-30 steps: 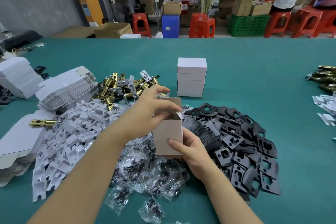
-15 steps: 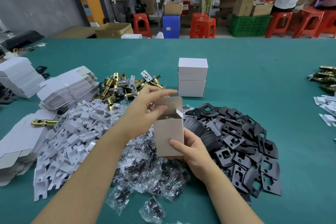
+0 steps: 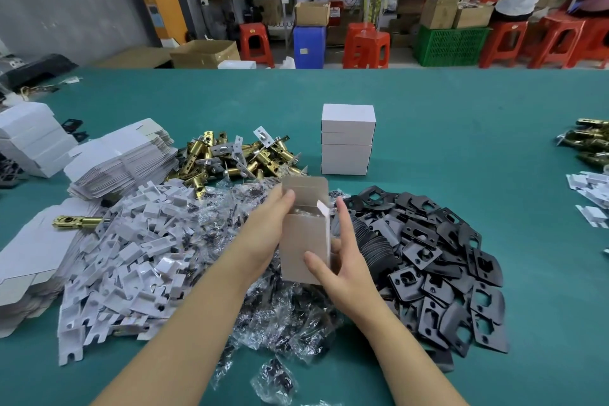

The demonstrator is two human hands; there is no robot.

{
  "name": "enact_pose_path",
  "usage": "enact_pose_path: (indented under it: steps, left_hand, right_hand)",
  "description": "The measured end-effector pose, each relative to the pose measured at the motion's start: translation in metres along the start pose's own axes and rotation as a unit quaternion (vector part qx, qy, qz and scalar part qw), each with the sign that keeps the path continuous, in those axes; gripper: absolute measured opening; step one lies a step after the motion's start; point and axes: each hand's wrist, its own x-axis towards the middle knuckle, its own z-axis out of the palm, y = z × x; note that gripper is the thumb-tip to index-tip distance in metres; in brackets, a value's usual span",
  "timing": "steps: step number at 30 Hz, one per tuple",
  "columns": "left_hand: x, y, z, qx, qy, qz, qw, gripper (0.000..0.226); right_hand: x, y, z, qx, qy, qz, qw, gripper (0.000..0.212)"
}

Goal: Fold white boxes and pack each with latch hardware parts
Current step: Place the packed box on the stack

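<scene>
Head cam: box (image 3: 304,247) stood upright between both hands, left hand (image 3: 263,237) and right hand (image 3: 346,260) loosely gripping its sides (top flap open, nearer left fingertips).

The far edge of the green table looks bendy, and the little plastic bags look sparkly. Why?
Head view: the wide-angle lens curves the table edge; overhead light glints off the plastic bags; the box stays sharp.
</scene>
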Motion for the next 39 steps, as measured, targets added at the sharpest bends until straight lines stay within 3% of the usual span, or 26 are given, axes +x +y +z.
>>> enact_pose_path:
  steps: [4,11,15,24,29,35,39]
  left_hand:
    - [-0.001,-0.002,0.005,0.032,-0.007,0.014,0.999,0.035]
    - [0.003,-0.007,0.005,0.006,-0.011,0.019,1.0,0.033]
    - [0.004,-0.007,0.004,-0.003,-0.014,0.02,1.0,0.034]
    - [0.002,-0.012,0.001,-0.076,-0.036,0.008,0.996,0.028]
    - [0.001,-0.017,0.001,-0.157,-0.028,-0.004,0.987,0.034]
    - [-0.001,-0.017,0.002,-0.143,-0.011,0.008,0.99,0.049]
    - [-0.006,-0.019,0.004,-0.166,-0.032,0.039,0.985,0.032]
  right_hand:
    - [-0.003,0.009,0.002,-0.135,0.026,-0.074,0.988,0.089]
    - [-0.001,0.014,0.003,-0.137,0.038,-0.101,0.985,0.093]
    - [-0.001,0.015,0.0,-0.156,0.037,-0.107,0.981,0.073]
    - [0.002,0.014,-0.005,-0.074,0.007,-0.035,0.997,0.058]
    - [0.002,0.01,-0.003,-0.036,0.007,-0.029,0.999,0.05]
    - [0.002,0.011,-0.001,-0.035,0.005,-0.02,0.999,0.05]
    - [0.002,0.013,0.0,-0.033,0.012,-0.027,0.999,0.056]
